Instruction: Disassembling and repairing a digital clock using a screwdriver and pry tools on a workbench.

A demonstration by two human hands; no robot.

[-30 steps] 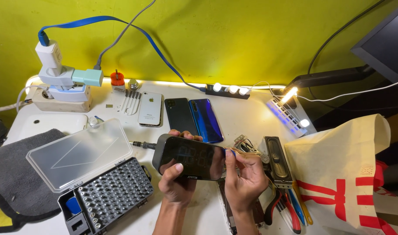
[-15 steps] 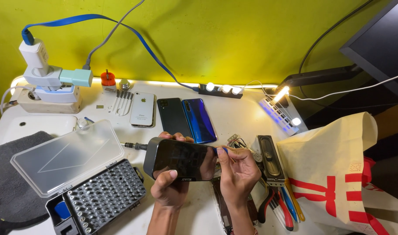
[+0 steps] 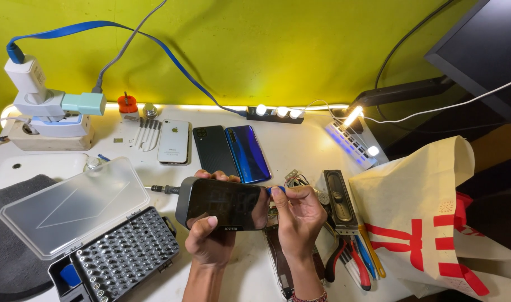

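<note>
While gripping phone (image 3: 224,204): both hands (image 3: 255,229) curled.

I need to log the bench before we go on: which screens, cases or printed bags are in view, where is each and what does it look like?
Dark phone: held in left hand and right hand, black glass.
White phone: back up, far centre.
Black phone and blue phone: side by side.
Bit case: lower left, clear lid open.
Cloth bag: right, cream with red print.
Monitor: top right, dark.
</note>
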